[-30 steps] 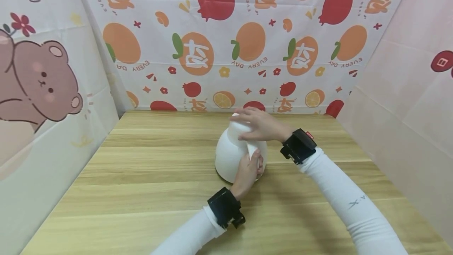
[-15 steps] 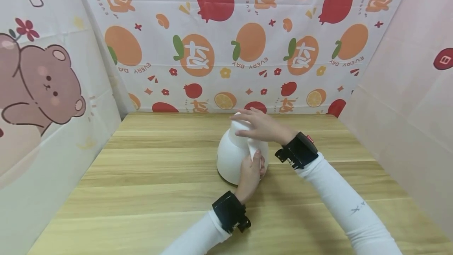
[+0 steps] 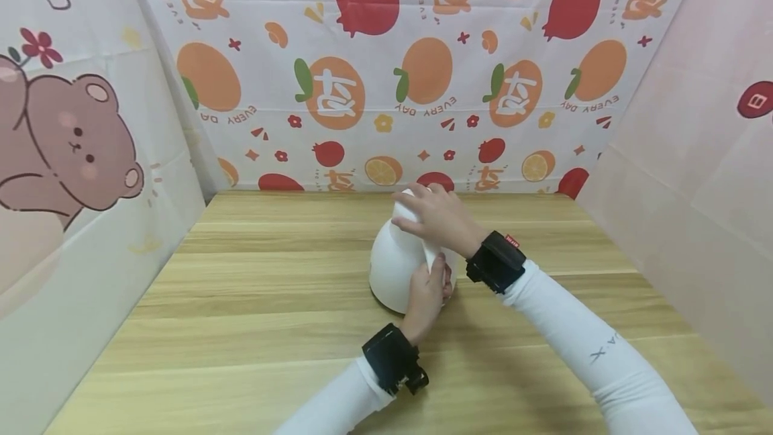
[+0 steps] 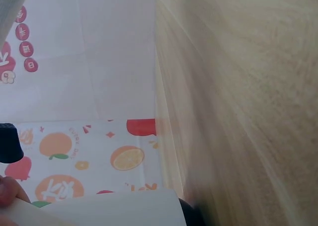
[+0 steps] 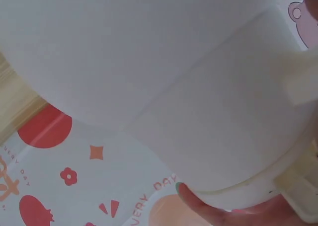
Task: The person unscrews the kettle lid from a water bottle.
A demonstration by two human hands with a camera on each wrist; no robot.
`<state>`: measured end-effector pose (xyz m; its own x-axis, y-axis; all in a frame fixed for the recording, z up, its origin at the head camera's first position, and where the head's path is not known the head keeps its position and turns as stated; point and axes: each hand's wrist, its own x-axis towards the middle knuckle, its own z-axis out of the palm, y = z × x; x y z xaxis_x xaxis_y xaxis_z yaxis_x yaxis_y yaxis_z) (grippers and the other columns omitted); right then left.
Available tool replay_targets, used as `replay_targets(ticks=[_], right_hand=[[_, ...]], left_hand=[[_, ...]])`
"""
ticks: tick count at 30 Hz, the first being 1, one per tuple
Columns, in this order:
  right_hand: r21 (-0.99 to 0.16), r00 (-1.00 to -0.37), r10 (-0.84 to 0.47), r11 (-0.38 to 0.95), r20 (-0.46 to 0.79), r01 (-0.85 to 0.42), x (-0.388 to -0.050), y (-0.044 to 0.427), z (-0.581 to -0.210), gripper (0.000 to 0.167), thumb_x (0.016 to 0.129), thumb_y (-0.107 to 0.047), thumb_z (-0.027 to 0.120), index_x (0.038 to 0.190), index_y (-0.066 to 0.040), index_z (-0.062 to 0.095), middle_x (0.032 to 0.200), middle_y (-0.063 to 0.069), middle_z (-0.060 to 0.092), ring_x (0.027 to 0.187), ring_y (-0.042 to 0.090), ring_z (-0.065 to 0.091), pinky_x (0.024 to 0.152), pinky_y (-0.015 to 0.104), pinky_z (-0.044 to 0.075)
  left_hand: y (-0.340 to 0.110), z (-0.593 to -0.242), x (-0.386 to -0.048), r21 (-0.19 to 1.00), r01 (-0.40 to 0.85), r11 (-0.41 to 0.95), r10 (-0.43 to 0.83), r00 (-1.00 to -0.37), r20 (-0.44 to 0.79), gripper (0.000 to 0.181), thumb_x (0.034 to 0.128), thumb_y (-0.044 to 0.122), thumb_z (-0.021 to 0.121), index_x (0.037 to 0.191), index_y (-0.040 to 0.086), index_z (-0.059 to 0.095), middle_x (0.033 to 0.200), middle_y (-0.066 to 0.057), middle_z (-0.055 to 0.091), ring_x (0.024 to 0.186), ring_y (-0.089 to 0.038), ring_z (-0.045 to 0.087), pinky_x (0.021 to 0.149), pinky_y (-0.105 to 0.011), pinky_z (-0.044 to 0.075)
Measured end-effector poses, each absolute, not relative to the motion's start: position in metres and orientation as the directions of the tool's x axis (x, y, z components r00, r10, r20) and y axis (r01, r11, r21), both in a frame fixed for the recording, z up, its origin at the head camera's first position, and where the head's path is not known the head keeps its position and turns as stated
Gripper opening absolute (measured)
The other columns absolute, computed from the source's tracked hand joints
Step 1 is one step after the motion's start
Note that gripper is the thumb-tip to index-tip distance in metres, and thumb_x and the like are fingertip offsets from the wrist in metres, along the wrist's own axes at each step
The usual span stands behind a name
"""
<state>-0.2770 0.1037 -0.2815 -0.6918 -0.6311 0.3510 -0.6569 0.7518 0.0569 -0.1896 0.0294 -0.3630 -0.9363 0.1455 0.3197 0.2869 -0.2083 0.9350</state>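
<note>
A white thermal jug with a rounded body and narrower neck stands upright on the wooden table, its dark base edge showing below. My left hand grips the handle on the near right side. Over the top, my right hand holds the lid, its fingers spread across and around it. The right wrist view shows a finger along the rim of the lid, above the jug's neck. At the bottom of the left wrist view, part of the jug shows.
The jug stands toward the back of the wooden table. A fruit-print cloth hangs behind the table's back edge. Light cloth walls close in both sides, the left one with a bear print. Both wrists wear black bands.
My right hand has shifted slightly left and settled closer over the lid, its wrist turning and lowering a little. The left hand keeps its hold on the handle, and the jug stays in place.
</note>
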Motion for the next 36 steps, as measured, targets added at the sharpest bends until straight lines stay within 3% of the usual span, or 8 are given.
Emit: replay_targets(ticks=[11,18,25,30,36], right_hand=[[0.076,-0.616,-0.691,0.686,0.379,-0.723,-0.286,0.11,-0.282,0.047,0.089,-0.045,0.056,0.126,-0.017,0.056,0.128,0.009,0.05,0.108,0.035,0.048,0.082,0.051,0.043],[0.105,-0.522,-0.77,0.592,0.367,-0.799,-0.295,0.118,-0.281,0.046,0.088,-0.042,0.058,0.127,-0.017,0.056,0.129,0.011,0.05,0.109,0.034,0.049,0.084,0.05,0.042],[0.105,-0.471,-0.809,0.534,0.351,-0.839,-0.3,0.127,-0.281,0.046,0.087,-0.041,0.059,0.127,-0.016,0.056,0.132,0.01,0.047,0.115,0.033,0.046,0.086,0.051,0.042],[0.042,-0.522,-0.796,0.559,0.307,-0.828,-0.295,0.123,-0.277,0.047,0.089,-0.041,0.058,0.128,-0.015,0.054,0.135,0.01,0.044,0.12,0.031,0.042,0.093,0.051,0.036],[-0.001,-0.691,-0.677,0.714,0.252,-0.7,-0.282,0.108,-0.271,0.047,0.091,-0.042,0.053,0.13,-0.016,0.05,0.133,0.009,0.044,0.116,0.032,0.043,0.088,0.05,0.04]], left_hand=[[0.027,-0.364,-0.193,0.936,0.259,-0.239,0.183,-0.934,0.306,0.04,0.1018,0.015,0.031,0.064,0.003,0.04,0.049,0.001,0.035,0.042,-0.006,0.032,0.04,-0.019,0.027],[0.028,-0.364,-0.194,0.935,0.24,-0.263,0.176,-0.94,0.291,0.039,0.1014,0.011,0.031,0.064,0.004,0.04,0.049,0.001,0.034,0.041,-0.006,0.031,0.04,-0.019,0.026],[0.031,-0.365,-0.192,0.921,0.318,-0.227,0.171,-0.917,0.359,0.041,0.1017,0.013,0.032,0.067,-0.007,0.04,0.05,-0.002,0.037,0.042,-0.006,0.033,0.041,-0.019,0.028],[0.031,-0.365,-0.191,0.909,0.351,-0.227,0.155,-0.908,0.389,0.04,0.1019,0.012,0.031,0.069,-0.009,0.04,0.05,-0.002,0.036,0.043,-0.006,0.032,0.043,-0.019,0.027],[0.031,-0.362,-0.191,0.926,0.309,-0.22,0.147,-0.927,0.344,0.038,0.1017,0.012,0.032,0.069,-0.005,0.042,0.05,-0.001,0.036,0.043,-0.006,0.033,0.043,-0.019,0.028]])
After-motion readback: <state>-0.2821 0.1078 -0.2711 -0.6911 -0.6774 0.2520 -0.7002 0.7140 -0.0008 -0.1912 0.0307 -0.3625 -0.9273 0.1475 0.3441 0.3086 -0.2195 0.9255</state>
